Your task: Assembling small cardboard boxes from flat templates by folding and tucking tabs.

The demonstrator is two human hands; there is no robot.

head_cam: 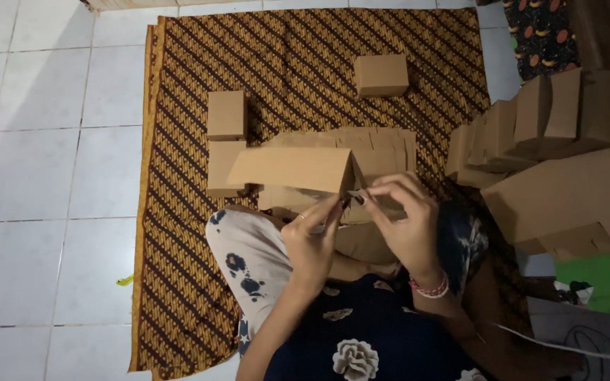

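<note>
A patterned brown cloth (298,49) covers the white tiled floor (37,176), with folded boxes (381,74) and a flat stack (383,144) on it. The half-folded cardboard box (292,168) is in the air above the lap. To fold well, I think the flap must be kept straight. Left hand (313,240) and right hand (407,222) pinch its right end, fingers (335,210) closed on the flap.
</note>
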